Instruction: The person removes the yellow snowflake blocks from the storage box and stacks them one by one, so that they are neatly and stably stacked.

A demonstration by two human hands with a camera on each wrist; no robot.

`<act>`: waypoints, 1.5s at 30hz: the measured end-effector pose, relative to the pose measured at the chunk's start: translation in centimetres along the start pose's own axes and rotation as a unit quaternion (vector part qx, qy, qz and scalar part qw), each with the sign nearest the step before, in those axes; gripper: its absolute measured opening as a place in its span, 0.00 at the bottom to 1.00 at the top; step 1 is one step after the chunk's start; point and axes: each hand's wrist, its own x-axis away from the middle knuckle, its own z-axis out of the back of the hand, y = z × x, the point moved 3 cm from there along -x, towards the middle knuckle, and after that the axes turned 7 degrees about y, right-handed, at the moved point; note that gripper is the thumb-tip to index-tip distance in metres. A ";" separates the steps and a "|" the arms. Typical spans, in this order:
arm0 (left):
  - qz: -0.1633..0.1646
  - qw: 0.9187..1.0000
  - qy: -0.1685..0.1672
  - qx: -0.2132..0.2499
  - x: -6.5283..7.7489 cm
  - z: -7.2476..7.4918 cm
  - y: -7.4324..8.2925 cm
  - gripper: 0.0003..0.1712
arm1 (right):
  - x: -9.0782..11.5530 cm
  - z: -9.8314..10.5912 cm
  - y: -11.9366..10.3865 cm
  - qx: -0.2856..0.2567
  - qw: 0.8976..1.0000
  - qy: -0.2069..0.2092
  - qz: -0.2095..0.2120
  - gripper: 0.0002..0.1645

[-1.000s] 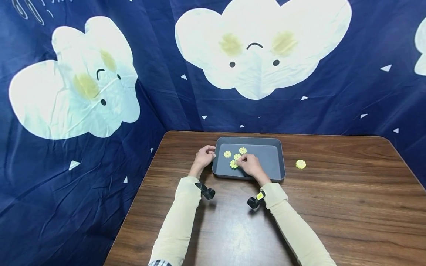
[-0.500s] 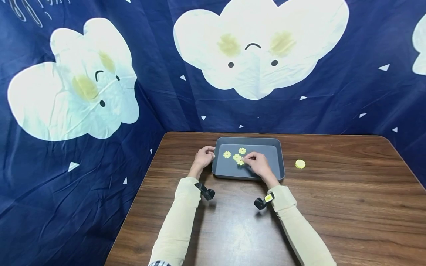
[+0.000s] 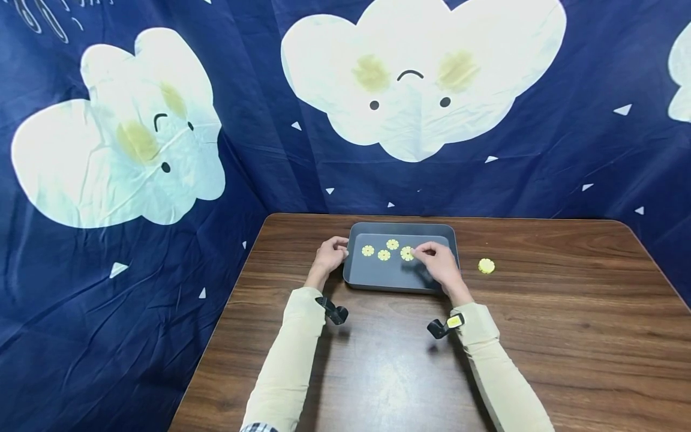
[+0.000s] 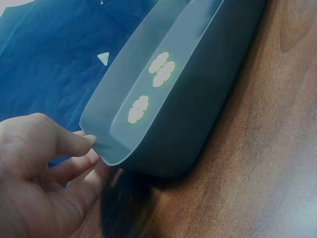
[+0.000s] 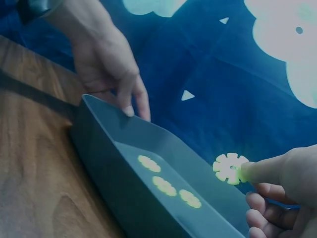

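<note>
A grey rectangular tray (image 3: 378, 275) lies on the table. At its left end my left hand (image 3: 329, 255) grips the wall, with the thumb over the rim and fingers outside, as the left wrist view shows. Between the thumb and fingers of my right hand (image 3: 439, 263) is a yellow notched plastic disc (image 5: 230, 167), pinched by its edge and held up on edge above the tray. Three similar discs lie flat on the tray floor: a left disc (image 3: 367, 251), a middle disc (image 3: 384, 255) and a back disc (image 3: 392, 244).
Right of the tray, on the wooden table (image 3: 567, 312), sits another yellow notched piece (image 3: 486, 266), perhaps a small stack. A blue curtain (image 3: 259, 108) with white clouds hangs behind the table and on the left. Each wrist wears a black camera mount (image 3: 445, 326).
My right hand has moved right, carrying a disc away from the group on the tray's left side. My left hand and the tray have stayed in place.
</note>
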 end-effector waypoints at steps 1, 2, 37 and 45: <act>0.000 1.000 -0.001 -0.001 0.0 0.0 0.0 0.22 | 0.0 0.3 0.1 -0.001 1.000 0.002 -0.002 0.16; 0.001 1.000 -0.002 -0.001 0.0 0.0 0.0 0.22 | 0.0 0.6 0.1 -0.001 1.000 0.004 -0.002 0.16; 0.006 1.000 -0.003 0.005 -0.4 -0.1 -0.2 0.22 | -0.2 8.2 3.4 -0.009 0.994 0.099 -0.041 0.23; 0.003 1.000 0.001 0.000 -0.2 -0.1 -0.1 0.22 | -0.1 9.5 4.0 -0.011 0.993 0.112 -0.048 0.23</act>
